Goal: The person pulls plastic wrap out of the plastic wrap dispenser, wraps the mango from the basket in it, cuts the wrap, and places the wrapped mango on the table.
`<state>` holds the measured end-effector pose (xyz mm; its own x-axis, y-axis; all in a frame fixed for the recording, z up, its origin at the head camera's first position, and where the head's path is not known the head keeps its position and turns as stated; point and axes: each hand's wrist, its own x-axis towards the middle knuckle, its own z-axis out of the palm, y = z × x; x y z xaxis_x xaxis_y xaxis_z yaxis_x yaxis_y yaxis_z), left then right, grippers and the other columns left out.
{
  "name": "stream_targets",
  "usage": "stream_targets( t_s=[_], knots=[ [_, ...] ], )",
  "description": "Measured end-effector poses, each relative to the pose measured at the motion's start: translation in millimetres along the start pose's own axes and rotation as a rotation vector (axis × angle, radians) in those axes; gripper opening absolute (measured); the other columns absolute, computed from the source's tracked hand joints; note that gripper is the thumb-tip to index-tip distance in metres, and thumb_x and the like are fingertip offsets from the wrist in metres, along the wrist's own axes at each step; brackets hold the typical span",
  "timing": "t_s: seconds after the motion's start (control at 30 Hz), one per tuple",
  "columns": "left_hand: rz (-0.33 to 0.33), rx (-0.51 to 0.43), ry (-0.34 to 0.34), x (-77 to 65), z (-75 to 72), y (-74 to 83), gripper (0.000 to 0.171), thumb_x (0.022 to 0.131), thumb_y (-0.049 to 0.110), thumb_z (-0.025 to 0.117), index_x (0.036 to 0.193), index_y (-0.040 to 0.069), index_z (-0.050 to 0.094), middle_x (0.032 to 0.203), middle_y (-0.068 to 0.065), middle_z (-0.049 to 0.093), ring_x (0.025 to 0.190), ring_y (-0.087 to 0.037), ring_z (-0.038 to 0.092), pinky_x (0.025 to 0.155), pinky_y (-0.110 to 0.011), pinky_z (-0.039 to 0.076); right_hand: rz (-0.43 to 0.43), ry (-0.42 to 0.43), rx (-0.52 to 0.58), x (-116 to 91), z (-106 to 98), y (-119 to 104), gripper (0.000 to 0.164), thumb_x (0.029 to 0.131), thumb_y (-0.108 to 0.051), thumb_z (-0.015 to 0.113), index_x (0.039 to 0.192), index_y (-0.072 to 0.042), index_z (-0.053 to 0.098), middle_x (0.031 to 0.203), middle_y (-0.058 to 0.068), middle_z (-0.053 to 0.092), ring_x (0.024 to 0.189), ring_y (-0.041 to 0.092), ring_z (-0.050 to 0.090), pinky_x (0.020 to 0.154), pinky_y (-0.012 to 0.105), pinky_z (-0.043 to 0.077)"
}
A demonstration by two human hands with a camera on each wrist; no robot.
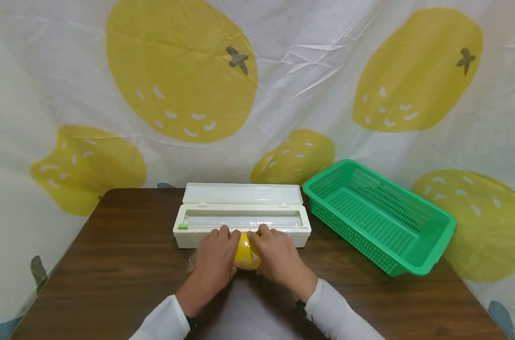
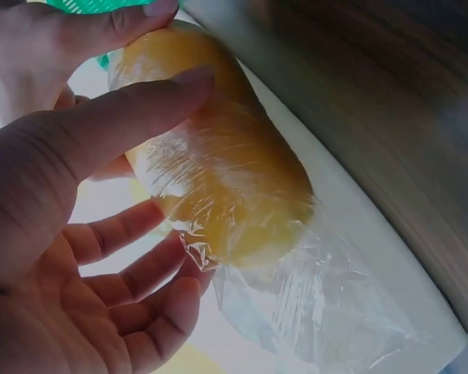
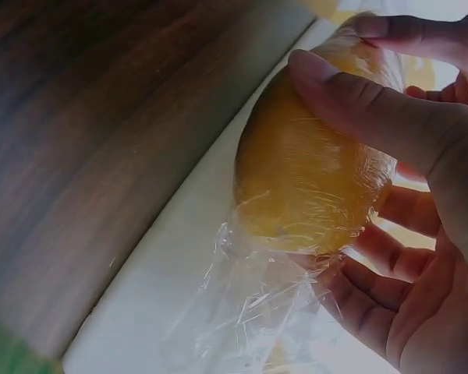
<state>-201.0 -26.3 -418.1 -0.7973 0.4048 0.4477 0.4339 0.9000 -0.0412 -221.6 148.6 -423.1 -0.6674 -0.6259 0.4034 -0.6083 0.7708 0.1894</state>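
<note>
A yellow oblong fruit [image 1: 246, 257] is covered in clear cling film, just in front of a white cling film dispenser [image 1: 189, 239]. My left hand [image 1: 215, 252] holds it from the left, thumb lying across the wrapped surface in the left wrist view. From the right, my right hand [image 1: 278, 252] grips the other end; its thumb presses on the film and the fingers curl underneath in the right wrist view. Loose, crinkled cling film [image 2: 312, 304] trails off the fruit's ends. Behind the hands, the dispenser's lid [image 1: 242, 194] is raised and the film roll [image 1: 244, 221] shows inside.
A green perforated plastic basket [image 1: 420, 270] stands at the right, angled beside the dispenser. The dispenser has a small green slider [image 1: 183, 226] at its left end. Behind the dark wooden table [image 1: 113, 264] hangs a white cloth with a lemon print [image 1: 181, 71].
</note>
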Motion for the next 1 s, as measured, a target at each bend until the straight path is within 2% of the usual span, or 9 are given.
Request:
stream_targets(
  t_s=[0.2,0.37,0.53,0.73,0.87,1.0],
  knots=[
    [-0.003,-0.014,-0.019,-0.9,4.0,1.1,0.073,0.044,0.025,0.097,0.102,0.001,0.060,0.085,-0.014,0.056,0.074,-0.030,0.054,0.064,-0.043,0.054,0.023,-0.115,0.086,3,-4,6,0.086,0.047,-0.039,0.096,0.124,-0.015,0.065,0.096,0.005,0.061,0.073,0.021,0.064,0.061,0.039,0.060],
    [0.000,-0.004,0.000,-0.3,5.5,1.0,0.070,0.043,0.025,0.096,0.100,0.001,0.061,0.083,-0.014,0.056,0.073,-0.030,0.054,0.063,-0.042,0.053,0.066,-0.190,0.176,6,-10,10,0.088,0.048,-0.037,0.096,0.128,-0.018,0.064,0.097,0.004,0.062,0.073,0.024,0.064,0.064,0.042,0.059],
    [0.004,0.016,-0.019,-0.8,3.5,1.3,0.071,0.040,0.028,0.096,0.097,0.000,0.063,0.082,-0.014,0.057,0.073,-0.030,0.054,0.065,-0.043,0.052,0.090,-0.212,0.255,7,-12,13,0.082,0.047,-0.035,0.097,0.118,-0.010,0.063,0.096,0.002,0.065,0.076,0.021,0.062,0.068,0.042,0.058],
    [-0.003,0.027,-0.061,-0.1,3.6,2.7,0.074,0.039,0.031,0.098,0.096,0.000,0.062,0.081,-0.013,0.057,0.073,-0.030,0.056,0.067,-0.044,0.052,0.079,-0.232,0.268,9,-13,15,0.072,0.048,-0.037,0.096,0.108,-0.010,0.067,0.091,0.000,0.065,0.074,0.017,0.059,0.068,0.040,0.057],
    [0.008,0.021,-0.053,0.2,5.1,0.8,0.071,0.040,0.030,0.097,0.094,0.000,0.063,0.080,-0.013,0.059,0.072,-0.030,0.057,0.066,-0.044,0.052,0.057,-0.238,0.307,9,-14,17,0.070,0.050,-0.035,0.095,0.111,-0.010,0.069,0.092,0.001,0.067,0.077,0.016,0.059,0.071,0.039,0.057],
    [0.035,-0.038,-0.040,1.4,6.3,-5.6,0.067,0.043,0.030,0.095,0.096,0.000,0.067,0.081,-0.014,0.061,0.072,-0.031,0.057,0.066,-0.045,0.052,0.043,-0.244,0.346,8,-14,20,0.072,0.054,-0.035,0.093,0.117,-0.011,0.069,0.094,0.000,0.069,0.081,0.016,0.059,0.075,0.039,0.056]
  ],
)
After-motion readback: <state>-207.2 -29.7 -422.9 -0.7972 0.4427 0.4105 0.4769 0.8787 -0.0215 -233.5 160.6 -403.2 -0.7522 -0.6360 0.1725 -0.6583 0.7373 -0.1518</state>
